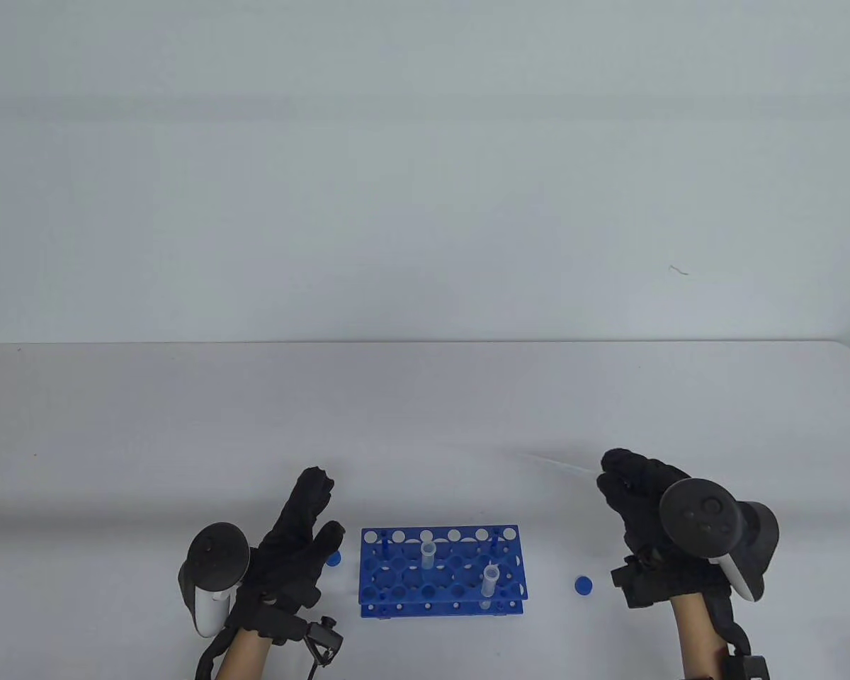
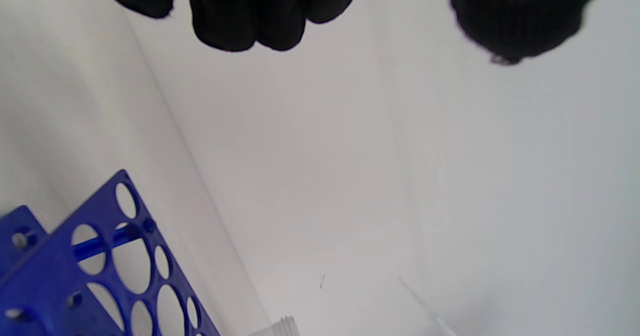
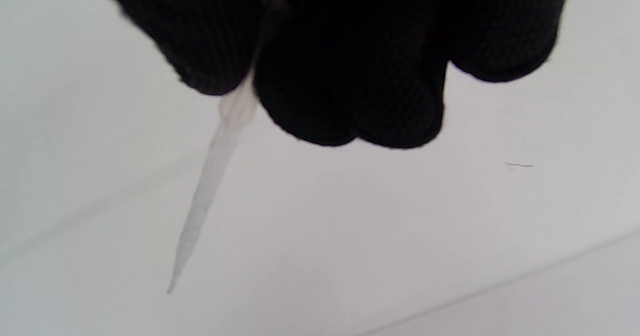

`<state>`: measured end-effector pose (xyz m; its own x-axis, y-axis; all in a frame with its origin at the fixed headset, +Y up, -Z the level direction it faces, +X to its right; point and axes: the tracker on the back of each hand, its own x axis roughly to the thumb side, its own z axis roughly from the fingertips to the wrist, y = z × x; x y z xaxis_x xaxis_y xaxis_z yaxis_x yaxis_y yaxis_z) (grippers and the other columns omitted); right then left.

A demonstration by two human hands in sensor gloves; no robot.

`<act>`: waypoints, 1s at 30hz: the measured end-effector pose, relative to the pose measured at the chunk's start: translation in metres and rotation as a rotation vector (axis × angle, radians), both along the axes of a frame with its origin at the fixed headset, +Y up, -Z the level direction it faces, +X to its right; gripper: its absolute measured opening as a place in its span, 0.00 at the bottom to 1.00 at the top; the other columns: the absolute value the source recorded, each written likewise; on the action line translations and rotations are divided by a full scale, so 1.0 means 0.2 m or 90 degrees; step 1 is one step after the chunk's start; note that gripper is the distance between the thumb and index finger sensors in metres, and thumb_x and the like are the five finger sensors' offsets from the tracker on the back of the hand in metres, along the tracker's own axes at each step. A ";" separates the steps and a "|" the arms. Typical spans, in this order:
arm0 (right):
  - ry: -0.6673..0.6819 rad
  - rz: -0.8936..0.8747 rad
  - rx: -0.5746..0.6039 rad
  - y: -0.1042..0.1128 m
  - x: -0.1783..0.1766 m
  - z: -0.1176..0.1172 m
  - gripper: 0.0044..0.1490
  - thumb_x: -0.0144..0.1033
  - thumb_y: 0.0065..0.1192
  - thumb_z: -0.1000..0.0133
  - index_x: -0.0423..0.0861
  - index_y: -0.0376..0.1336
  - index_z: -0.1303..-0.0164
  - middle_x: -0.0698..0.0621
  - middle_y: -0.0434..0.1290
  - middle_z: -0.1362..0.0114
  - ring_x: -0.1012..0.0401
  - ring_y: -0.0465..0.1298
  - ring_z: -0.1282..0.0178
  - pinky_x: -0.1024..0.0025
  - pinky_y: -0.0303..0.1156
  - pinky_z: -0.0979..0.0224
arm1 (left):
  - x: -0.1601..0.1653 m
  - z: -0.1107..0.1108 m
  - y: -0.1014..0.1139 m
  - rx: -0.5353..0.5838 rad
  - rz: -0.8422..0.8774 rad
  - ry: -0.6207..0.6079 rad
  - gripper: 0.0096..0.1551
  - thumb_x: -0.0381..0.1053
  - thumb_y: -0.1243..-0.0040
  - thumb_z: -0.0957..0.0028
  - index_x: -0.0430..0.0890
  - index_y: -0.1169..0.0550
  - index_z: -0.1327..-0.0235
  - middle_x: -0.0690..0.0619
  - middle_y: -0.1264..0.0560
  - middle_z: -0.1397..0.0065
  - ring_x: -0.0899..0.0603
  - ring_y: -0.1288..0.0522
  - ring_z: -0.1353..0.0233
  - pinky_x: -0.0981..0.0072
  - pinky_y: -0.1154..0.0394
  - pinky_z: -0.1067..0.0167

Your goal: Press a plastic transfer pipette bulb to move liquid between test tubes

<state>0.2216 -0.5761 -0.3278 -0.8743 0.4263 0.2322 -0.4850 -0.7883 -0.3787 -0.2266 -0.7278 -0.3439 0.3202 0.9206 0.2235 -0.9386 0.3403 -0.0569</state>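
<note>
Right hand gripping the pipette, tip pointing away to its left. Left hand hovering spread, rack just to its right.

Lab bench: blue test-tube rack, bare white table.

Clear pipette in right hand; two open tubes (upright) in blue rack.

Rack sits at table near edge, holding two tubes. One cap lies left of it, another cap right.
</note>
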 end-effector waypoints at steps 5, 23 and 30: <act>0.093 0.113 -0.010 0.24 -0.30 0.07 0.28 0.43 0.72 0.54 0.47 0.73 0.44 0.51 0.84 0.52 0.56 0.82 0.53 0.47 0.72 0.37 | 0.00 0.00 0.00 -0.001 -0.001 0.000 0.62 0.77 0.51 0.56 0.49 0.53 0.12 0.45 0.48 0.09 0.36 0.46 0.13 0.32 0.48 0.18; 0.184 0.385 0.057 0.09 -0.84 0.06 0.24 0.41 0.67 0.56 0.51 0.74 0.49 0.54 0.83 0.52 0.57 0.81 0.51 0.46 0.70 0.32 | 0.01 -0.01 0.00 -0.005 -0.005 -0.004 0.62 0.77 0.51 0.56 0.49 0.52 0.12 0.45 0.48 0.09 0.36 0.46 0.13 0.32 0.48 0.18; 0.192 0.412 0.054 0.02 -0.89 0.03 0.24 0.42 0.67 0.56 0.52 0.74 0.51 0.55 0.83 0.53 0.57 0.81 0.52 0.46 0.70 0.32 | 0.01 -0.01 0.00 -0.004 -0.005 -0.005 0.62 0.77 0.51 0.56 0.49 0.52 0.12 0.45 0.48 0.09 0.35 0.45 0.13 0.32 0.48 0.18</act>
